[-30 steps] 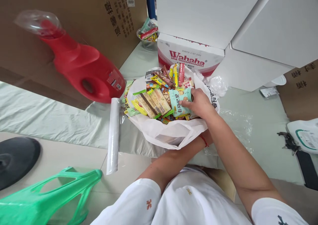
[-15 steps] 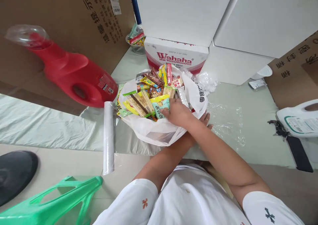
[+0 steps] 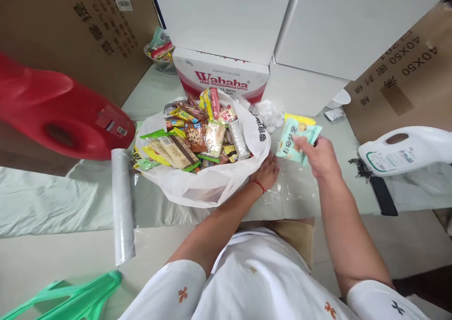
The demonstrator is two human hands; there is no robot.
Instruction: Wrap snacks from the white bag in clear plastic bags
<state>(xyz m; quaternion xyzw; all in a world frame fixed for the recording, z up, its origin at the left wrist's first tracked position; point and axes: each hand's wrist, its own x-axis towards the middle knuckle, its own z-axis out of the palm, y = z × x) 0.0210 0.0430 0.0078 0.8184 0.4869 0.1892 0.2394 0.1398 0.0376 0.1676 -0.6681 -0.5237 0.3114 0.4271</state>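
Out from over the bag and across to its right, the right hand (image 3: pixel 324 159) has carried the pale green snack packet (image 3: pixel 294 143), which half a second ago was down among the other snacks. Where the packet lay, a clear-wrapped cracker pack (image 3: pixel 214 139) and a silver-wrapped bar (image 3: pixel 238 140) now show more fully.

The right thumb and fingers are closed in a narrow pinch on the packet's right edge. A yellow strip shows along its top — whether that is a second packet behind it, I cannot tell. The packet is apart from the white plastic bag (image 3: pixel 197 186) and seems to be held above the covered surface (image 3: pixel 158 212), its printed face tilted up.

Beside the bag's lower right side, the left hand (image 3: pixel 267 173) lies palm down near the clear film (image 3: pixel 294 186), fingers loosely stretched and with nothing visible in their grip; what its palm touches is hidden.

As for how far things have got, the green packet is out of the bag but not yet put down. The bag remains heaped: long cracker packs (image 3: pixel 174 150), a cookie packet (image 3: pixel 196 135) and a red stick pack (image 3: pixel 214 103) sit with many more, too jumbled to count. More snacks stand in a clear bowl (image 3: pixel 165 68) beside the Wahaha carton (image 3: pixel 226 82) — whether they came from this bag, the pictures do not show. A white roll (image 3: pixel 123 207) lies left of the bag, near the red jug (image 3: pixel 81 117).
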